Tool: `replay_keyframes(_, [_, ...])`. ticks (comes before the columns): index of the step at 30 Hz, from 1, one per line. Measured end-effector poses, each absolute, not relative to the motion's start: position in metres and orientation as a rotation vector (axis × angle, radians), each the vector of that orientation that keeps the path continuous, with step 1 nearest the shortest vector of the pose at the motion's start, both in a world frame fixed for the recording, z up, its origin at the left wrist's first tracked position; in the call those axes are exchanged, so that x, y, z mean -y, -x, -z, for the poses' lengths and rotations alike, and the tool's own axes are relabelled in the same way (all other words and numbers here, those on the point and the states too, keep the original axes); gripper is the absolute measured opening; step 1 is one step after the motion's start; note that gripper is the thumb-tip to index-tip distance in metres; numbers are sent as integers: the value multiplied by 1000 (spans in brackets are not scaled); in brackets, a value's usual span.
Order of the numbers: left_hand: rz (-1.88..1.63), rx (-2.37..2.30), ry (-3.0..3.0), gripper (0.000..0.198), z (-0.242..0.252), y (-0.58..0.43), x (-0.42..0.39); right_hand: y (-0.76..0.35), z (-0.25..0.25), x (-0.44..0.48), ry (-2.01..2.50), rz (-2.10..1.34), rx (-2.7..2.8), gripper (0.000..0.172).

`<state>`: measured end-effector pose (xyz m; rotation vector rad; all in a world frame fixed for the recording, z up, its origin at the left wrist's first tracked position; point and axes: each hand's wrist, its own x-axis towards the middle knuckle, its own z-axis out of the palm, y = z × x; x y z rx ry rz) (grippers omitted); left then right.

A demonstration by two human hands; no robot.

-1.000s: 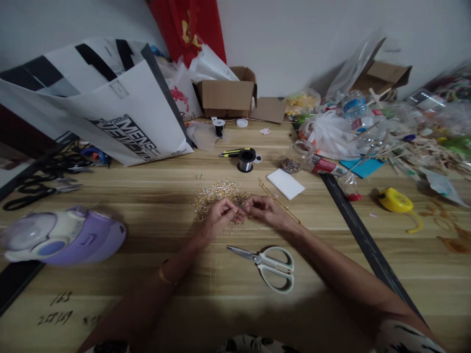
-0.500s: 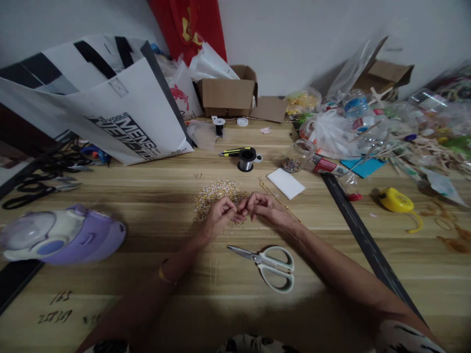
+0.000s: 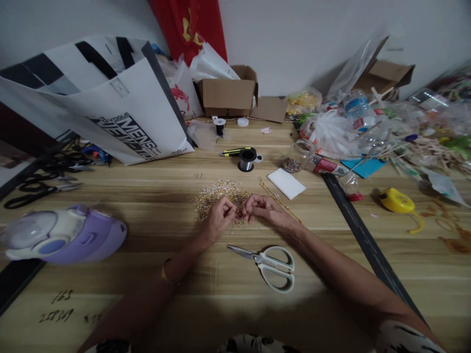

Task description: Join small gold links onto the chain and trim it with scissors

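Note:
My left hand [image 3: 218, 219] and my right hand [image 3: 265, 209] meet fingertip to fingertip over the near edge of a heap of small gold and clear beaded pieces [image 3: 218, 192] in the middle of the wooden table [image 3: 147, 235]. Both hands pinch something tiny from the heap between thumb and finger; it is too small to make out. A thin gold chain [image 3: 276, 198] runs diagonally under my right wrist. White-handled scissors [image 3: 268, 264] lie just in front of my hands.
A purple and white device [image 3: 62, 235] sits at the left. A spool of clear thread [image 3: 246, 159], a white pad [image 3: 286, 183], a bead jar [image 3: 296, 156], a yellow tape measure [image 3: 397, 202] and a black ruler [image 3: 368, 240] surround the heap. Bags [image 3: 110, 108] and boxes [image 3: 228, 93] line the wall.
My fingers keep shifting slightly on the small piece; the two hands stay together at the heap's edge. Nothing else has moved.

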<state>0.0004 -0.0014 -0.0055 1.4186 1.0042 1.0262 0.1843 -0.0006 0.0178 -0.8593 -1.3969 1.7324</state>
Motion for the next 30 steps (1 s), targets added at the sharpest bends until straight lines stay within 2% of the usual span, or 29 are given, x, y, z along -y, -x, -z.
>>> replay_keyframes(5, [-1076,-1032,-1350,21,1,6,-3,-184,-22,4,843,-1745,1466,26])
replay_keyframes(30, [-776,-912,-1294,29,-2,3,-1,-192,-4,-9,719,-1827,1228,23])
